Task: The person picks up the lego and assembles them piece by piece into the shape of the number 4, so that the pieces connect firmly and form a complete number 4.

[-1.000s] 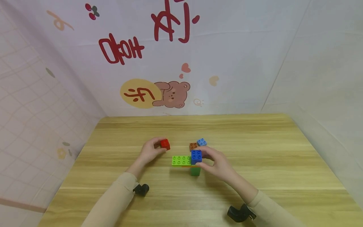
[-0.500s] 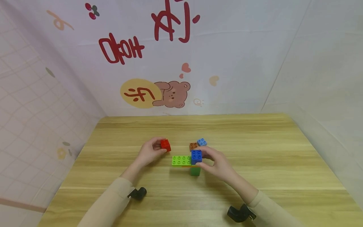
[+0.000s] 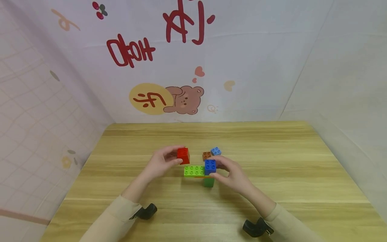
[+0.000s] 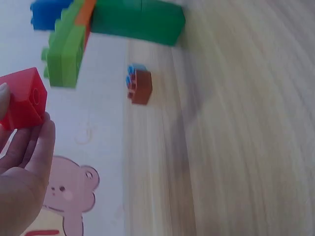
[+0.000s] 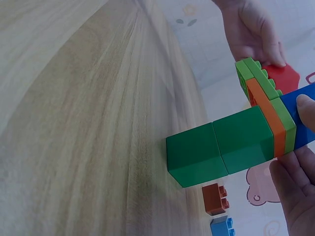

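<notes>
Handling looks easy remotely: mid-frame, left hand (image 3: 159, 164) pinches red brick (image 3: 182, 156), right hand (image 3: 234, 173) grips blue brick (image 3: 210, 167), both probably light, stiff, kinda slick, so I'd take flat sides.

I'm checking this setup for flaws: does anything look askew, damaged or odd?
I see no damage or spill. The lime plate juts past the green blocks with nothing under its outer end, so the stack looks lopsided. The printed bear on the wall lies sideways, which also looks odd.
</notes>
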Motion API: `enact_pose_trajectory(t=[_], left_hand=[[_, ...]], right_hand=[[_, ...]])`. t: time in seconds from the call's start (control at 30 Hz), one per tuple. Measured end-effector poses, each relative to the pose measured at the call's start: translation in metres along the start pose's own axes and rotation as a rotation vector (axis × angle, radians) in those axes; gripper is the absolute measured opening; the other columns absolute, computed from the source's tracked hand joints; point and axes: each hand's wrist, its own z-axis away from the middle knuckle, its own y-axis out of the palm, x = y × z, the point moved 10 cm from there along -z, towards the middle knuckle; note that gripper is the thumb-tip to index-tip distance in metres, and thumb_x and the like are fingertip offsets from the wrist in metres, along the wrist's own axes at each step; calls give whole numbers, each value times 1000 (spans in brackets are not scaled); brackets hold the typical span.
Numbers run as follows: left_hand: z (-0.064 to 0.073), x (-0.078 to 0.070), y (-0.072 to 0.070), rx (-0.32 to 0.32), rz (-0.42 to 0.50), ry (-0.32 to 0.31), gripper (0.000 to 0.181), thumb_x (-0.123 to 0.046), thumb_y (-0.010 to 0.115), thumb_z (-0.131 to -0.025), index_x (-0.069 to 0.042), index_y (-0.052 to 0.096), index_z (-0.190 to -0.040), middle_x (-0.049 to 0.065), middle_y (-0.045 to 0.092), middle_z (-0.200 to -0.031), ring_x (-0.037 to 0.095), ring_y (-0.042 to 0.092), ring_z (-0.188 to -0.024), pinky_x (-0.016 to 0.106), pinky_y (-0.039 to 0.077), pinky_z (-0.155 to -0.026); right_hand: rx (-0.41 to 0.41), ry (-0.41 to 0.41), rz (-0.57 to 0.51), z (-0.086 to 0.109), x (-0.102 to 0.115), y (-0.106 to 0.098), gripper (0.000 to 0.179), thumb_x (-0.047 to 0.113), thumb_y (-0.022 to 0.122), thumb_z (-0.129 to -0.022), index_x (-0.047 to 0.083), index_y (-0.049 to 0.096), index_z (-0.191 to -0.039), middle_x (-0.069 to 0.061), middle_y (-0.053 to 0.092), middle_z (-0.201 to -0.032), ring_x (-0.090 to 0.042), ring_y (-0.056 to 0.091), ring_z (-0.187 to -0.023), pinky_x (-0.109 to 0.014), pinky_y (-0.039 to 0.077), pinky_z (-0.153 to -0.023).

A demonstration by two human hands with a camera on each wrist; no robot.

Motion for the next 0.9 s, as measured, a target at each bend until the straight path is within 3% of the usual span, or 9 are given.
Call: enact_pose_trajectory(t=[0.23,0.63,0.9], left_hand=[[10,-13,14,65,58,42,46,0,70,-90,1,58,-135,16,62,-127,29,63,-109,31,52,-95],[21,-13,21,67,33,45,46,-1,71,-90,2,58,-134,17,61,-128,31,62,-114,43,50,-99],[20,-16,26,95,79,61,47,1,72,-88,3,58,-133,18,60,-127,35,61,-113,33,53,-94]], right_hand=[[3,-22,-13,0,2,-1,45,6,77,-86,8,60,-128,-6,69,-112,-20,67,-98,-38,56,-88],[1,12,6,-1,-3,0,49,-1,78,-82,4,59,-127,-10,68,-112,-24,67,-99,-41,56,-88],[8,11,-20,-1,1,-1,45,8,77,-87,9,60,-128,-6,68,-114,-21,67,-100,-40,56,-89]])
